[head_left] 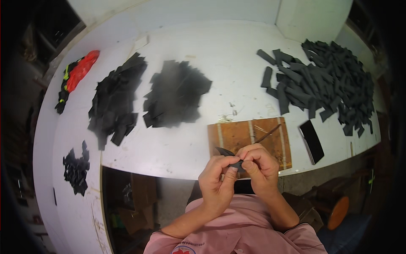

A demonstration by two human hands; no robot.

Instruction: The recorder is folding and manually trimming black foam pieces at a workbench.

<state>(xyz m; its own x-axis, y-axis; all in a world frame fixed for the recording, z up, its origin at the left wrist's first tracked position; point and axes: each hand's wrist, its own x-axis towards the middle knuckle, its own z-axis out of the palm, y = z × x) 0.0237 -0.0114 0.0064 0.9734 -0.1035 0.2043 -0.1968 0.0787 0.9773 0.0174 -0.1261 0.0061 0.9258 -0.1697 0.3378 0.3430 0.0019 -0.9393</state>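
We work at a white bench (148, 153) that wraps around our left and backs onto a pale wall (203, 12). Our left hand (219, 175) and right hand (262, 169) both pinch one dark strip (225, 151), held above the near edge of a brown wooden board (234, 133). Beyond the board, two dark piles (115, 99) (177, 95) spread leftward, and a heap of strips (332, 80) lies right, near a phone (311, 142). Below the bench, we see cardboard boxes (141, 218) in shadow.
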